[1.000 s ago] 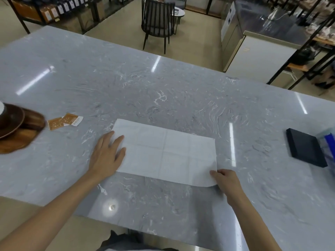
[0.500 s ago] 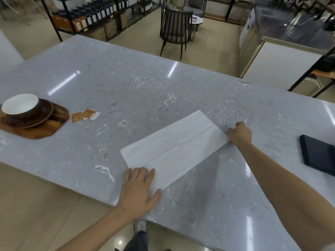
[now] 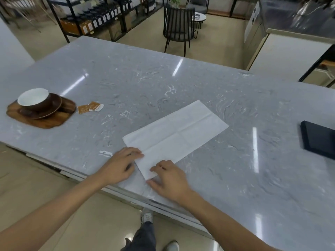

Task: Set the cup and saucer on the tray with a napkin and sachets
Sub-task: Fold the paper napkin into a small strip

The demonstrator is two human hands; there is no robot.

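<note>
A white napkin [image 3: 177, 133] lies folded into a long strip on the grey marble table [image 3: 145, 84]. My left hand [image 3: 120, 166] rests on its near left corner with fingers flat. My right hand [image 3: 169, 178] lies over the near end of the strip, fingertips on the paper and slightly bent. At the far left a brown cup with a white inside [image 3: 34, 99] sits on a brown saucer [image 3: 52, 109] on a wooden tray [image 3: 45, 122]. Two orange sachets [image 3: 89, 107] lie on the table just right of the tray.
A dark flat box [image 3: 319, 139] lies near the table's right edge. The table's near edge runs diagonally just below my hands. Beyond the table stand a black chair [image 3: 178, 26], shelving with bottles [image 3: 101, 17] and a counter [image 3: 290, 42].
My right hand has come back from the napkin's far end to its near end, beside my left hand. The napkin lies as a folded strip; the view shifted slightly.
</note>
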